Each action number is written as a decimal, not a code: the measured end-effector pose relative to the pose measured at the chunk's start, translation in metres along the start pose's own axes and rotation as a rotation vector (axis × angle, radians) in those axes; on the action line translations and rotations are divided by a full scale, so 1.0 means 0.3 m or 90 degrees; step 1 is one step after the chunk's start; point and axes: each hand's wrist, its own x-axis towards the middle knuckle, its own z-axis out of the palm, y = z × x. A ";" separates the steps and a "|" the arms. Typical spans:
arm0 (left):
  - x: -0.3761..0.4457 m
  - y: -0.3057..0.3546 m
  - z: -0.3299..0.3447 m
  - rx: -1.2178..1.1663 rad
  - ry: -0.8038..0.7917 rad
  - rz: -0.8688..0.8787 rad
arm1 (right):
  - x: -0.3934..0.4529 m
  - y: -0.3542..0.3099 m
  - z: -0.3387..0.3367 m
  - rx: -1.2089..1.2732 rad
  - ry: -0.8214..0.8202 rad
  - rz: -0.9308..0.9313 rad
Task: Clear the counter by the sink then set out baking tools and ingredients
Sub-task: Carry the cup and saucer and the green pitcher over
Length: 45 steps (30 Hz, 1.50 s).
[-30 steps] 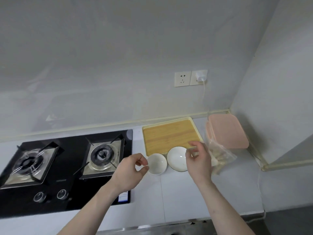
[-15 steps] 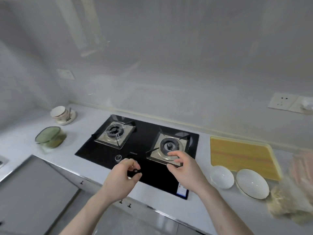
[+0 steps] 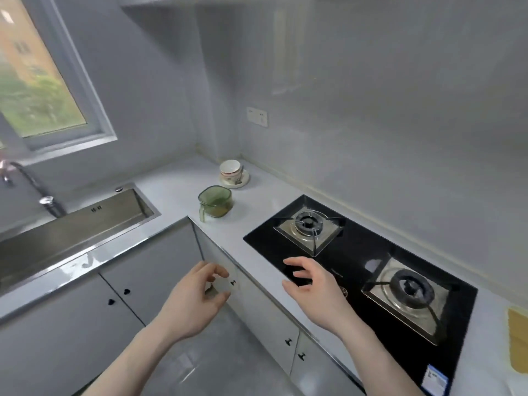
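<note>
**Empty hands above the corner counter**

Nearest, the left hand [image 3: 197, 301] hangs in front of the cabinet doors [image 3: 160, 270], fingers loosely curled and holding nothing. The right hand [image 3: 311, 284] spreads relaxed and empty over the edge of the glossy black glass hob [image 3: 371, 270]. Farther off on the smooth pale counter [image 3: 177, 184], a translucent green square-mouthed jug [image 3: 215, 203] holds something yellowish at its base. Beyond it, a white cup [image 3: 230, 168] sits on a saucer near the corner. The steel sink [image 3: 85, 224] lies left.
</note>
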 end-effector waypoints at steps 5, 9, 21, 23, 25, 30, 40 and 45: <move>0.012 -0.159 -0.125 -0.016 0.054 -0.051 | 0.161 -0.105 0.151 -0.004 -0.050 -0.021; 0.059 -0.284 -0.180 -0.024 0.080 -0.095 | 0.329 -0.145 0.263 -0.001 -0.085 -0.031; 0.430 -0.602 -0.426 0.006 0.089 -0.193 | 0.918 -0.262 0.597 0.050 -0.181 -0.036; 0.499 -0.647 -0.452 -0.003 0.097 -0.205 | 1.022 -0.284 0.638 0.049 -0.187 -0.040; 0.561 -0.691 -0.473 -0.011 0.101 -0.205 | 1.116 -0.301 0.673 0.043 -0.195 -0.042; 0.686 -0.785 -0.496 -0.037 0.088 -0.221 | 1.270 -0.308 0.714 0.030 -0.197 -0.026; 1.154 -0.989 -0.516 -0.060 -0.024 -0.141 | 1.513 -0.221 0.739 0.003 -0.079 0.089; 1.419 -1.074 -0.544 -0.048 -0.116 -0.076 | 1.634 -0.223 0.787 0.008 -0.008 0.154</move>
